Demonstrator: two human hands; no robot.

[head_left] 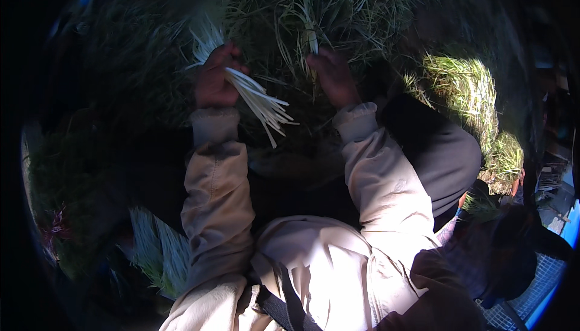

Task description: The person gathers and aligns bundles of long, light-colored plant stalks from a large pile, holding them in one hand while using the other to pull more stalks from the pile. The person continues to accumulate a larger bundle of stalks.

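My left hand is closed around a bundle of pale stalks, whose cut-looking white ends fan out to the lower right. Paler tips of the same bundle stick out above my fist. To the right, my right hand grips a green leafy stalk with a whitish lower part, at the near edge of a large heap of long grass-like greens. The two hands are apart. Shadow hides part of the fingers.
Sunlit greens lie beyond my bent knee at the right. Another person in a dark hat sits close at the lower right, near a white wire mesh. More pale stalks lie at the lower left, beside my left sleeve.
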